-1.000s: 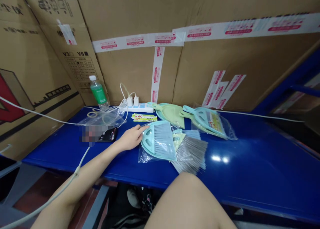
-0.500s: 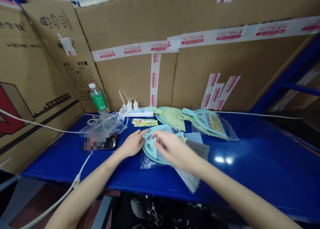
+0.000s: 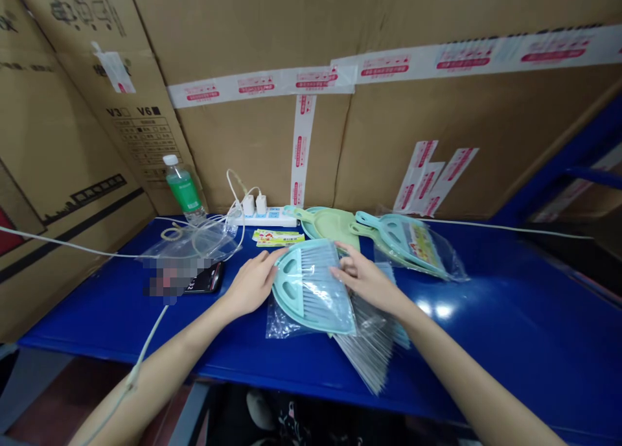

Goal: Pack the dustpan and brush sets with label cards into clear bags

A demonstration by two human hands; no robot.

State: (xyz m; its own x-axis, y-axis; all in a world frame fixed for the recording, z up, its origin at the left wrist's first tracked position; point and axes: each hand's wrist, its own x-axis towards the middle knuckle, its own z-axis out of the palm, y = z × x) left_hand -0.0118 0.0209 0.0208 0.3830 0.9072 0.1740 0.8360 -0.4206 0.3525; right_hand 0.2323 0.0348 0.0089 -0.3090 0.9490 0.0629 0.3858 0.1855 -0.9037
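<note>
Your left hand (image 3: 253,284) and right hand (image 3: 367,281), fingers spread, touch the edges of a pale blue plastic dustpan (image 3: 306,290). Neither pinches.

You have bright light from above. Two white shiny spots glare on the blue table (image 3: 435,310), and the clear plastic bag (image 3: 280,323) shines a bit. Shadows are soft. The cardboard boxes (image 3: 72,109) bend near the edges, and a blocky blur (image 3: 177,281) covers one spot.
</note>
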